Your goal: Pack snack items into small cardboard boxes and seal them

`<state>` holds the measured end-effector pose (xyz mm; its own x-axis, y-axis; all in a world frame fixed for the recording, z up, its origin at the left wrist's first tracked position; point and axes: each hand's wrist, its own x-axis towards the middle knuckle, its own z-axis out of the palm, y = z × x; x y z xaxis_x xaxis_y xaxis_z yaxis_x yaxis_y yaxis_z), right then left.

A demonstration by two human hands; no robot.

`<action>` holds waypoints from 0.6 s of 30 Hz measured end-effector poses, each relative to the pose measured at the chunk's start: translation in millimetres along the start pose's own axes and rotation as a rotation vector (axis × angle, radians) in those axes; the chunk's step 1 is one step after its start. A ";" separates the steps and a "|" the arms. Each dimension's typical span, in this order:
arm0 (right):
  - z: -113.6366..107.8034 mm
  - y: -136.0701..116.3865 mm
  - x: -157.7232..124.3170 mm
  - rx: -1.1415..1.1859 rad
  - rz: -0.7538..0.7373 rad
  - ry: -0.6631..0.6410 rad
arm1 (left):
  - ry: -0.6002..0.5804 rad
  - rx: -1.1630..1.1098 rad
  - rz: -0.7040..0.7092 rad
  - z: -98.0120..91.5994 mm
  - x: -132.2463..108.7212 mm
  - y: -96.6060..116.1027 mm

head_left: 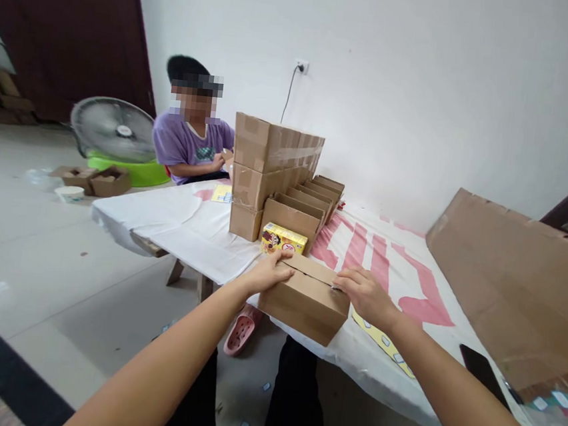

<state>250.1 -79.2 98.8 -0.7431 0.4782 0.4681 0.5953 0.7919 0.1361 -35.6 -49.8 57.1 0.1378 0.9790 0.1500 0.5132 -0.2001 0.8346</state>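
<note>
A closed brown cardboard box (302, 305) sits at the table's near edge, tilted toward me, its two top flaps meeting along a seam. My left hand (272, 272) grips its upper left end, thumb on the near flap and fingers on the far one. At the seam's right end, my right hand (364, 291) has its fingertips pressed together over a small pale piece that looks like a sticker. Just behind the box stands a yellow printed carton (284, 239). Partly under my right forearm lies a yellow sheet with pale stickers (384, 343).
Taped cardboard boxes (249, 183) are stacked beyond, beside a row of open boxes (296, 217). A co-worker in a purple shirt (190, 140) sits at the far left, holding cardboard. A phone (484, 376) and large cardboard sheet (513, 282) are right; a fan (114, 128) stands left.
</note>
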 end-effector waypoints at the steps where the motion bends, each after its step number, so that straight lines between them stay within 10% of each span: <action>1: 3.6 -2.3 6.0 -0.009 -0.022 -0.022 | -0.005 -0.002 0.004 0.0 0.0 -0.4; 11: 2.8 2.0 -4.5 0.145 0.053 -0.001 | -0.026 0.009 0.027 -0.1 2.1 -5.7; 15: -11.4 2.9 -40.0 0.330 0.358 0.171 | -0.033 0.021 0.041 -0.9 2.1 -4.9; 18: -12.2 -2.6 -76.9 0.446 0.704 0.039 | -0.039 0.040 0.042 -1.5 1.1 -2.2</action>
<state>309.4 -122.7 73.1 -0.2270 0.9106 0.3454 0.7339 0.3931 -0.5539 -37.9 -48.2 56.2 0.1919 0.9678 0.1629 0.5394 -0.2427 0.8063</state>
